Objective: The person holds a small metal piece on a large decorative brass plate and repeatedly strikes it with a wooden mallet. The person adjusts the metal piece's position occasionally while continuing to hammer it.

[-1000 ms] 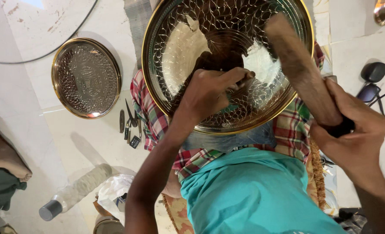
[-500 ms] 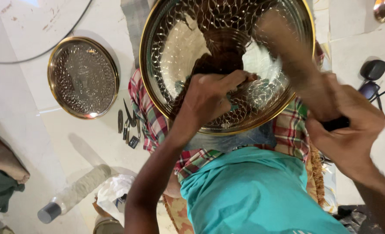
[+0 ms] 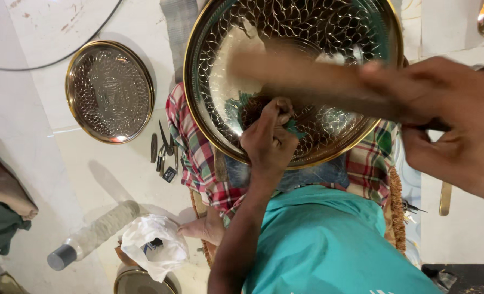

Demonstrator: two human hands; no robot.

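On the floor, near edge: a teal shirt (image 3: 329,245) fills the foreground; the person sits with a checked cloth (image 3: 198,158) over the lap, which appears to cushion and steady the work.
Near left: a clear plastic bottle (image 3: 92,234) lies on its side beside a crumpled white bag (image 3: 155,245).
Work piece: a large round engraved brass tray (image 3: 236,49) rests tilted on the lap cloth, patterned face up, rim toward the body; this likely brings the surface within reach of both hands.
Left hand (image 3: 268,139): fingers curled tight, pinching a small tool whose tip is hidden against the tray's centre; presumably held upright to meet the metal squarely.
Right hand (image 3: 454,125): closed in a fist round a wooden mallet (image 3: 307,81), blurred above the tray and over the left hand.
Middle left: several small chisels (image 3: 164,152) lie on the floor just beside the cloth, probably kept within easy reach.
Far left: a smaller engraved tray (image 3: 109,91) lies flat on the floor, well apart from the large one.
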